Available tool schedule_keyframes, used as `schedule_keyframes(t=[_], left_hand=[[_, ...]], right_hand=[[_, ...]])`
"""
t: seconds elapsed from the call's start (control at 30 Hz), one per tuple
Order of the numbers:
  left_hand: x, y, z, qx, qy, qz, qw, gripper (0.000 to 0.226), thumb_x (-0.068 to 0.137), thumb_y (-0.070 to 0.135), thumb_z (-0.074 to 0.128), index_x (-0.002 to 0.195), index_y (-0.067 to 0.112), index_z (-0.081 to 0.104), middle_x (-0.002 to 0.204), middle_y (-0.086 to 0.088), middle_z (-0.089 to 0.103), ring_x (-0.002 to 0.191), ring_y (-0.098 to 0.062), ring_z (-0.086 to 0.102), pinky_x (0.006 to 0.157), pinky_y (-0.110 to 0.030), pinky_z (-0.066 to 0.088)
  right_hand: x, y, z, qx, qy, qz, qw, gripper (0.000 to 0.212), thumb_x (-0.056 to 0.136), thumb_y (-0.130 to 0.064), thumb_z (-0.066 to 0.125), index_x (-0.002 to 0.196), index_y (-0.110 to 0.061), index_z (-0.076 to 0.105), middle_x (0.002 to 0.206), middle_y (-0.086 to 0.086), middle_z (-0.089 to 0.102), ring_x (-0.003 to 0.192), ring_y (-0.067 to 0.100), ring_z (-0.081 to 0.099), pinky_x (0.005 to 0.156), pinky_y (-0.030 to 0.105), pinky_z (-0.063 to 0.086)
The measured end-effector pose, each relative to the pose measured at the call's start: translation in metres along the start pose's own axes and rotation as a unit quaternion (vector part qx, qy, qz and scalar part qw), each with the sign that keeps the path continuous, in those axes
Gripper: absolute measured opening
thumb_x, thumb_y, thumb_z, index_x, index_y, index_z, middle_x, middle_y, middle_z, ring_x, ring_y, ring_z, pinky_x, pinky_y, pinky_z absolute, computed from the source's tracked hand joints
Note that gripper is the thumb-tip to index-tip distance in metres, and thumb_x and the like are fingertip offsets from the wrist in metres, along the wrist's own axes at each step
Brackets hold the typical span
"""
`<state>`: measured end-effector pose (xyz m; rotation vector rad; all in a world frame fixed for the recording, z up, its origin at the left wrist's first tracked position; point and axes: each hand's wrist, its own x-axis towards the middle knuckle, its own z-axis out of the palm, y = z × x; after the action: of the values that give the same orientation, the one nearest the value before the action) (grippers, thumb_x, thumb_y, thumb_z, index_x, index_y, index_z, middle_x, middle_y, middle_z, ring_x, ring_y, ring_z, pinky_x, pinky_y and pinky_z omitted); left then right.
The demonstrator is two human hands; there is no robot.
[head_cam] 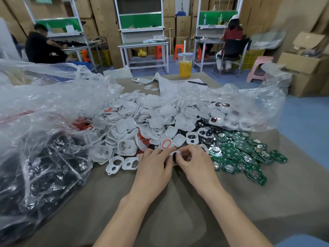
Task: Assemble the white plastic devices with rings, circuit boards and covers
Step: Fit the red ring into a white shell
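My left hand (154, 164) and my right hand (193, 161) meet at the table's middle, both with fingers curled round one small white plastic device (175, 155) with a dark part in it. Just beyond lies a white shell with a red ring (166, 142). A big heap of white plastic shells (142, 118) fills the table's centre. Green circuit boards (245, 154) are piled to the right of my hands. Two white covers with holes (122, 164) lie to the left.
A clear plastic bag of dark parts (44, 166) takes up the left side. Another clear bag of assembled devices (231, 111) lies at right. A cup of orange drink (185, 65), a phone (141, 80), and paper with a pen (196, 83) sit at the far edge. Two people sit at benches behind.
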<state>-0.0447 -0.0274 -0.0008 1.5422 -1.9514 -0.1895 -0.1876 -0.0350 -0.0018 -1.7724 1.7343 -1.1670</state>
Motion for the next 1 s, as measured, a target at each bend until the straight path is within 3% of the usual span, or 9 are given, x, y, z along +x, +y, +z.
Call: schedule_keyframes(t=[0.13, 0.37, 0.5, 0.6, 0.73, 0.9, 1.0], left_hand=[[0.004, -0.004, 0.003, -0.009, -0.015, -0.027, 0.999, 0.035, 0.101, 0.033, 0.052, 0.133, 0.044, 0.060, 0.099, 0.011, 0.046, 0.097, -0.012, 0.028, 0.096, -0.033, 0.031], [0.004, -0.005, 0.004, -0.016, -0.008, -0.031, 0.999, 0.034, 0.100, 0.036, 0.051, 0.131, 0.047, 0.061, 0.102, 0.015, 0.045, 0.096, -0.004, 0.024, 0.093, -0.029, 0.027], [0.003, -0.001, 0.001, -0.027, 0.000, -0.040, 0.999, 0.030, 0.101, 0.041, 0.050, 0.128, 0.040, 0.064, 0.104, 0.015, 0.050, 0.104, -0.012, 0.039, 0.096, -0.031, 0.031], [0.002, 0.000, -0.002, -0.046, 0.006, -0.044, 0.998, 0.029, 0.103, 0.037, 0.049, 0.128, 0.034, 0.064, 0.113, 0.011, 0.059, 0.110, -0.014, 0.046, 0.101, -0.034, 0.035], [0.002, 0.000, -0.005, -0.076, 0.019, -0.044, 0.996, 0.030, 0.104, 0.031, 0.048, 0.130, 0.028, 0.065, 0.118, 0.012, 0.061, 0.114, -0.011, 0.045, 0.103, -0.032, 0.037], [0.003, -0.001, -0.007, -0.142, 0.033, -0.060, 0.988, 0.029, 0.104, 0.022, 0.048, 0.127, 0.021, 0.067, 0.112, 0.018, 0.056, 0.118, -0.005, 0.045, 0.104, -0.024, 0.040], [0.004, -0.002, -0.006, -0.171, 0.043, -0.064, 0.982, 0.028, 0.104, 0.017, 0.048, 0.122, 0.023, 0.068, 0.108, 0.026, 0.055, 0.118, -0.004, 0.047, 0.101, -0.021, 0.041]], right_hand=[[0.001, -0.001, 0.002, -0.005, -0.007, 0.014, 1.000, 0.006, 0.092, -0.030, 0.065, 0.089, -0.026, 0.068, 0.085, -0.012, 0.065, 0.075, -0.009, 0.056, 0.064, 0.007, 0.038], [-0.001, -0.004, 0.003, -0.002, 0.001, 0.024, 1.000, 0.007, 0.090, -0.030, 0.065, 0.092, -0.025, 0.069, 0.085, -0.010, 0.066, 0.079, 0.002, 0.060, 0.070, 0.024, 0.041], [-0.002, -0.007, 0.002, -0.010, 0.009, 0.027, 1.000, 0.010, 0.089, -0.033, 0.065, 0.099, -0.033, 0.061, 0.084, -0.019, 0.057, 0.077, -0.001, 0.050, 0.067, 0.019, 0.031], [-0.004, -0.008, 0.000, 0.027, 0.022, 0.029, 0.999, 0.010, 0.092, -0.034, 0.060, 0.102, -0.031, 0.062, 0.086, -0.018, 0.058, 0.084, -0.010, 0.051, 0.069, 0.009, 0.036], [-0.008, -0.011, -0.006, 0.073, 0.080, -0.004, 0.994, 0.013, 0.097, -0.022, 0.054, 0.102, -0.027, 0.065, 0.094, -0.013, 0.064, 0.087, 0.001, 0.056, 0.074, 0.012, 0.038], [-0.010, -0.013, -0.014, -0.069, 0.205, 0.036, 0.976, 0.021, 0.092, -0.013, 0.057, 0.109, -0.018, 0.068, 0.109, 0.004, 0.064, 0.103, 0.027, 0.051, 0.087, 0.037, 0.037], [-0.011, -0.016, -0.015, -0.152, 0.204, 0.083, 0.964, 0.033, 0.090, -0.014, 0.058, 0.123, -0.015, 0.066, 0.125, 0.014, 0.060, 0.121, 0.034, 0.048, 0.108, 0.051, 0.032]])
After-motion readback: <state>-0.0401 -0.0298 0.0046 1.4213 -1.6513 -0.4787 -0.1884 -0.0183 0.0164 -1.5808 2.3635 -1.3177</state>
